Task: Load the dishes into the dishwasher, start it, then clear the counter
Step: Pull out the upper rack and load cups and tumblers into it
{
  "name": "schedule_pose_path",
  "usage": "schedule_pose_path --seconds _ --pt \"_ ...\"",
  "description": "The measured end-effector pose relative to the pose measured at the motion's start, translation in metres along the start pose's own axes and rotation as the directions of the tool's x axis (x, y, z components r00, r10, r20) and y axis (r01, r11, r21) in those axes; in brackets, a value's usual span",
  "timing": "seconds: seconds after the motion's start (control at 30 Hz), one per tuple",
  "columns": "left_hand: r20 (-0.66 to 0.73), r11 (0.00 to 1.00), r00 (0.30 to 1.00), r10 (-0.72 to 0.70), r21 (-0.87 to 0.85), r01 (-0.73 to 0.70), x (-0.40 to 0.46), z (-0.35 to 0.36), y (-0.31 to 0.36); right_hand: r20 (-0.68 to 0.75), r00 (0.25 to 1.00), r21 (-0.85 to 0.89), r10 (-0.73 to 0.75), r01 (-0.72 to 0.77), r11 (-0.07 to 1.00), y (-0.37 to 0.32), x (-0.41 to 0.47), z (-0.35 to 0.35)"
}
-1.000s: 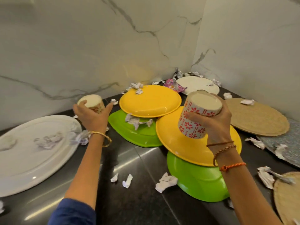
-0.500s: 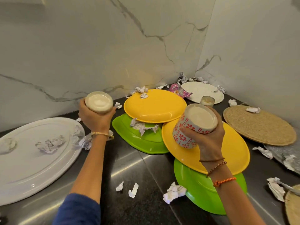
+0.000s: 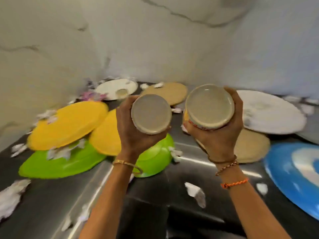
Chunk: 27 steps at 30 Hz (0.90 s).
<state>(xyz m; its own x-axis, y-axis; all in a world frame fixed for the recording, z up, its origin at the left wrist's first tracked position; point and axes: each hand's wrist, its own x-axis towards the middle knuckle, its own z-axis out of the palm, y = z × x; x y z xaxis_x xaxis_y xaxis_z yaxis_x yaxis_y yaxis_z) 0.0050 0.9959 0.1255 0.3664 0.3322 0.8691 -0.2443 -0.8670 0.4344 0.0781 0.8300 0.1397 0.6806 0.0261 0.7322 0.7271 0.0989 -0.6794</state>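
A: Head view, entry one. Left hand [image 3: 138,133] has its grip wrapped round a cup [image 3: 151,113], base turned toward the camera. Right hand [image 3: 219,135] has its grip wrapped round a second cup [image 3: 209,108], red-patterned, base also toward the camera.

B: Change since half a second ago?

A: Both cups were held apart and lower over the plates; now they sit side by side, raised, clear of the desk [image 3: 155,195]. View has swung right: a blue plate [image 3: 293,176] and a white platter [image 3: 271,112] now show.

B: Meaning for the task?

A: Judgement: cups are picked and in transit to the dishwasher, which is not in view. Loading barely begun.

B: Left behind?

A: Yellow plates [image 3: 69,125] stacked on green plates [image 3: 60,163], woven mats [image 3: 165,92], paper scraps [image 3: 196,193] scattered. Picture blurred; finer detail unreadable.
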Motion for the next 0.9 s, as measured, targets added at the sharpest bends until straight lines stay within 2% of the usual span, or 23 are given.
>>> schedule_pose_path --seconds 0.07,0.2,0.33,0.43,0.6,0.67,0.8,0.9 --pt "0.064 0.982 0.997 0.030 -0.187 -0.018 -0.007 0.038 0.032 -0.050 0.999 -0.110 0.017 -0.023 0.994 -0.010 -0.006 -0.054" --pt "0.183 0.892 0.975 0.124 -0.451 -0.029 -0.037 0.092 0.106 -0.199 0.980 -0.246 0.028 -0.078 0.966 -0.037 -0.027 -0.158" --pt "0.309 0.712 0.923 0.229 -0.700 0.057 -0.076 0.128 0.201 -0.407 0.913 -0.311 -0.023 -0.115 0.943 -0.071 -0.054 -0.245" --pt "0.366 0.563 0.873 0.323 -0.816 0.134 -0.115 0.148 0.284 -0.490 0.869 -0.406 -0.067 -0.160 0.900 -0.105 -0.088 -0.326" --pt "0.464 0.323 0.784 0.412 -0.879 0.350 -0.199 0.167 0.417 -0.599 0.796 -0.515 -0.088 -0.299 0.803 -0.172 -0.167 -0.458" --pt "0.519 0.267 0.733 0.440 -0.855 0.445 -0.231 0.172 0.461 -0.643 0.760 -0.529 -0.092 -0.354 0.771 -0.188 -0.197 -0.497" --pt "0.642 0.283 0.615 0.457 -0.761 0.584 -0.279 0.178 0.541 -0.775 0.628 -0.452 -0.074 -0.468 0.759 -0.211 -0.233 -0.563" --pt "0.694 0.348 0.526 0.491 -0.710 0.612 -0.308 0.193 0.577 -0.831 0.554 -0.396 -0.050 -0.524 0.754 -0.213 -0.260 -0.603"
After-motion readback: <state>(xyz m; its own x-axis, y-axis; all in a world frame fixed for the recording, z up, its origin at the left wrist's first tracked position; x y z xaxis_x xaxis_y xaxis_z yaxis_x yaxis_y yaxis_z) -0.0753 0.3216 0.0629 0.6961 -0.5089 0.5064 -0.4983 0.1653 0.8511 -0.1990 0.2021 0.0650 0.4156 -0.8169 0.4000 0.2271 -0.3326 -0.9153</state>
